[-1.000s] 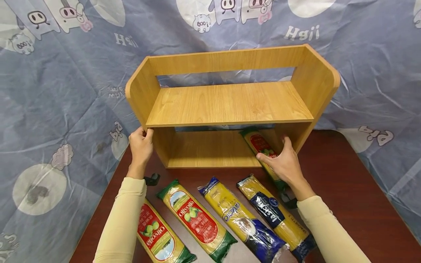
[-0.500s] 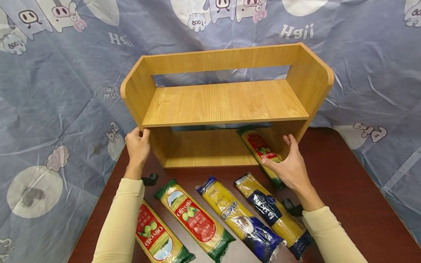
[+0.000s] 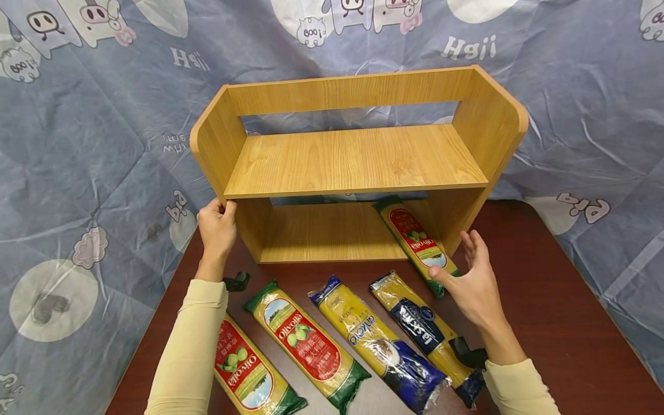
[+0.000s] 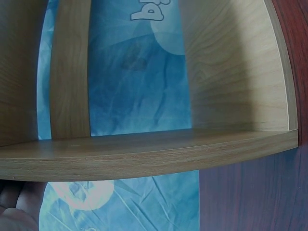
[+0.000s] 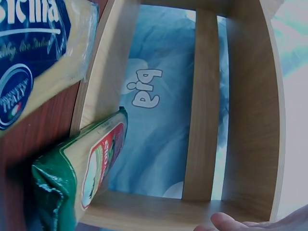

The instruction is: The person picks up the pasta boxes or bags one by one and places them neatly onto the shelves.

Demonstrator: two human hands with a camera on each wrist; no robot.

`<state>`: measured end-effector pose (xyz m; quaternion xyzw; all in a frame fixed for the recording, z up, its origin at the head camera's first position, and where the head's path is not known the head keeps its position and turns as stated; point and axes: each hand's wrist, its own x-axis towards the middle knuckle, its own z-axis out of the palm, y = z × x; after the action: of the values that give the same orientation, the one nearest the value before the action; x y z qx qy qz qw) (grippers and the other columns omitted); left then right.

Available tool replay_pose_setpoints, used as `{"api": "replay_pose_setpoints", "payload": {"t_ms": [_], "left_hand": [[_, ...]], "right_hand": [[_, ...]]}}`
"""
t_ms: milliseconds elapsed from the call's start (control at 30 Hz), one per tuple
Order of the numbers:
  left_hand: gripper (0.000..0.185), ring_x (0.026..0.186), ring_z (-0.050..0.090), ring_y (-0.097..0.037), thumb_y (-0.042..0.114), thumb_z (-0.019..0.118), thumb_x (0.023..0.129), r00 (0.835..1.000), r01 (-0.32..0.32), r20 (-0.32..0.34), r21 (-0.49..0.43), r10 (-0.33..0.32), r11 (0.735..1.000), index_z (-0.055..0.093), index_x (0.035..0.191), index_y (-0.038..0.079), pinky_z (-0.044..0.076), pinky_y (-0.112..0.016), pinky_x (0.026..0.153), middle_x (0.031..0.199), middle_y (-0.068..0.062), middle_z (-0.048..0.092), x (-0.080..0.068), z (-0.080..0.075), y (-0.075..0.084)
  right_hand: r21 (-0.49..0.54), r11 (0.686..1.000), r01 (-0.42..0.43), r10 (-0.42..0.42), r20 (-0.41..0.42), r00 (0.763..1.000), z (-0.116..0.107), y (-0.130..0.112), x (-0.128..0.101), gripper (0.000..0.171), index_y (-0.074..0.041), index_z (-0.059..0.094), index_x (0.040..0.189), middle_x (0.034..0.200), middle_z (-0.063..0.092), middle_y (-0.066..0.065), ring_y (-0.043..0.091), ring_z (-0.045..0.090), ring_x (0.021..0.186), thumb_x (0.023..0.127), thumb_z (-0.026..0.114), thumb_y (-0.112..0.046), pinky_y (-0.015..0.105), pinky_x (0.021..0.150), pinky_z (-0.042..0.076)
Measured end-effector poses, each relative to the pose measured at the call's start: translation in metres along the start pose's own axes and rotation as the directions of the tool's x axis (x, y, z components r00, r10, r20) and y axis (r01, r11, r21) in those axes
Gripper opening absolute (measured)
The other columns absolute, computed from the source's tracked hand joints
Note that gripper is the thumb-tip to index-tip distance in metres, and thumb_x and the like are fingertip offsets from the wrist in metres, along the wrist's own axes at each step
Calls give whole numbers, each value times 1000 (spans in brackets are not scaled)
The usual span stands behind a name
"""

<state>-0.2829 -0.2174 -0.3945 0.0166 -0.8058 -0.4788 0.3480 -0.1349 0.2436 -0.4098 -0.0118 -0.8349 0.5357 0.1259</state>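
A two-tier wooden shelf (image 3: pixel 358 158) stands at the back of the table. My left hand (image 3: pixel 217 233) grips the front edge of its left side panel, just below the upper board. On the lower board, at the right end, lies a green and yellow bag of spaghetti (image 3: pixel 413 237) with a red label; its near end sticks out past the front. Beside that end is my right hand (image 3: pixel 476 288), fingers spread and holding nothing. Its thumb overlaps the bag in the head view; whether they touch I cannot tell. The right wrist view shows the bag (image 5: pixel 98 166) tilted near the side panel.
Several more spaghetti bags lie slanted in a row before the shelf: two green-ended ones (image 3: pixel 249 366) (image 3: pixel 308 346), a blue and yellow one (image 3: pixel 376 343), and a dark-blue-labelled one (image 3: pixel 427 334). A patterned cloth (image 3: pixel 104 173) hangs behind the dark red table (image 3: pixel 560 323).
My right hand has let go of the spaghetti bag on the lower board and drawn back toward me and to the right. The left hand keeps its grip on the side panel.
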Motion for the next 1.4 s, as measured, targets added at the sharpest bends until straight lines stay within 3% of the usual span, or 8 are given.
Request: {"api": "replay_pose_setpoints", "payload": {"t_ms": [233, 433, 533, 767, 1067, 1200, 1300, 1400], "left_hand": [[20, 52, 47, -10, 7, 60, 92, 1000, -13, -2, -5, 13, 1000, 66, 75, 0, 30, -20, 44, 59, -3, 53, 1, 2, -2], [19, 52, 46, -9, 7, 60, 92, 1000, -3, 4, -13, 3, 1000, 65, 75, 0, 29, -20, 43, 58, -2, 51, -3, 2, -5], [19, 50, 45, -9, 5, 59, 91, 1000, -2, -3, -6, 2, 1000, 64, 73, 0, 28, -21, 43, 57, -2, 50, -5, 2, -7], [19, 49, 42, -5, 4, 59, 90, 1000, -19, -25, -18, 19, 1000, 63, 72, 2, 27, -19, 43, 57, 0, 49, 1, 3, -7], [20, 48, 39, -4, 3, 59, 89, 999, -27, -31, -17, 27, 999, 60, 68, 3, 24, -21, 43, 55, 0, 47, 2, 3, -5], [19, 49, 42, -5, 4, 60, 89, 999, -29, -23, -10, 29, 1000, 64, 71, 1, 26, -20, 43, 56, 1, 50, 2, 3, -5], [18, 49, 43, -6, 4, 60, 89, 999, -30, -20, -8, 30, 1000, 65, 72, 0, 27, -20, 43, 56, 1, 50, 2, 3, -4], [18, 49, 43, -6, 4, 61, 89, 999, -27, -17, -8, 27, 1000, 66, 73, -1, 27, -20, 43, 56, 1, 51, 2, 2, -5]], "right_hand": [[82, 996, -30, 33, -35, 999, -1, 6, -15, 107, -16, 1, 163, 167, 19, 10, 30, 15, 153, 90, 78, -35, 45, 122, 12], [120, 992, -40, 46, -48, 998, -5, 13, -28, 100, -17, 4, 163, 165, 22, 13, 30, 21, 152, 93, 75, -22, 18, 116, 20], [134, 990, -52, 59, -50, 997, -6, 15, -33, 99, -18, 5, 163, 164, 23, 13, 32, 23, 151, 93, 75, -19, 14, 113, 23], [135, 989, -62, 72, -70, 995, -8, 18, -39, 101, -21, 6, 162, 163, 25, 10, 30, 25, 150, 91, 78, -19, 22, 117, 21], [6, 995, -99, 99, -92, 991, -6, 32, -57, 114, -23, 5, 163, 161, 32, 9, 29, 29, 149, 82, 86, -21, 55, 118, 19], [-48, 991, -127, 122, -104, 987, -2, 40, -64, 111, -19, 10, 163, 153, 43, 14, 33, 39, 141, 83, 86, -21, 31, 116, 28], [-69, 988, -141, 133, -107, 985, 2, 47, -69, 109, -15, 12, 163, 149, 47, 16, 34, 43, 136, 82, 86, -20, 11, 104, 28], [-51, 987, -152, 144, -127, 981, 5, 52, -73, 108, -14, 16, 162, 147, 49, 15, 31, 45, 132, 80, 87, -16, 6, 99, 29]]}}
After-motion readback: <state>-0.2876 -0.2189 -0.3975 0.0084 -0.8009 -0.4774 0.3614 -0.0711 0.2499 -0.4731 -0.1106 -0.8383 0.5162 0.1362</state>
